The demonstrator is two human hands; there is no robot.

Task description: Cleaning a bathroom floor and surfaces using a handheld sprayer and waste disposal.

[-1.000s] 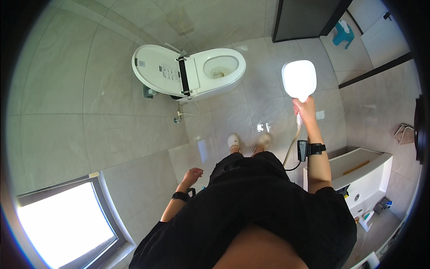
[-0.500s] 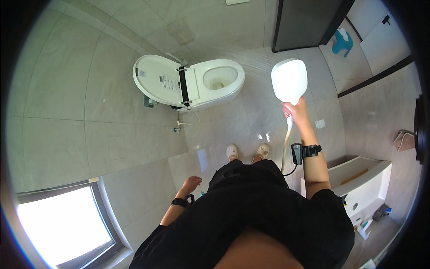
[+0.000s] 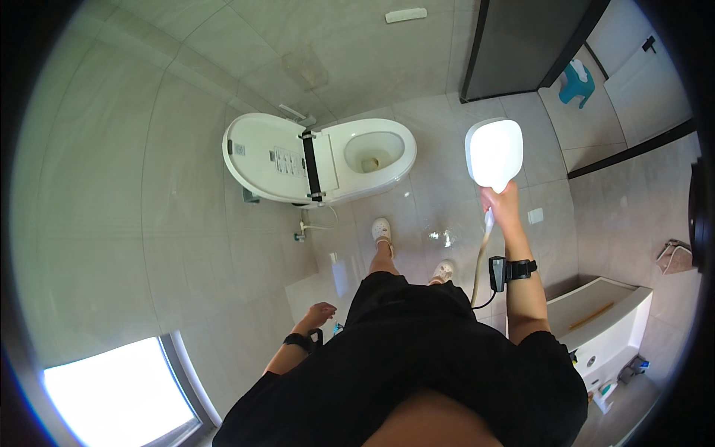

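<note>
My right hand is wrapped round the handle of a large white shower head, held out ahead to the right above the wet floor. A pale hose runs from its handle down toward my body. To the left of the shower head stands a white toilet. Its lid is raised and leans toward the wall, and some water shows in the bowl. My left hand hangs low beside my left hip, its fingers loosely bent and partly apart, with nothing seen in it.
A dark door panel stands ahead right, with a teal stool beyond it. A white washbasin is at my right, a bright window at lower left. A small valve and tube sit beside the toilet.
My left foot has stepped forward, and the view has shifted. Spray streaks seen earlier between the shower head and the toilet hardly show now. My right hand keeps hold of the shower head.
</note>
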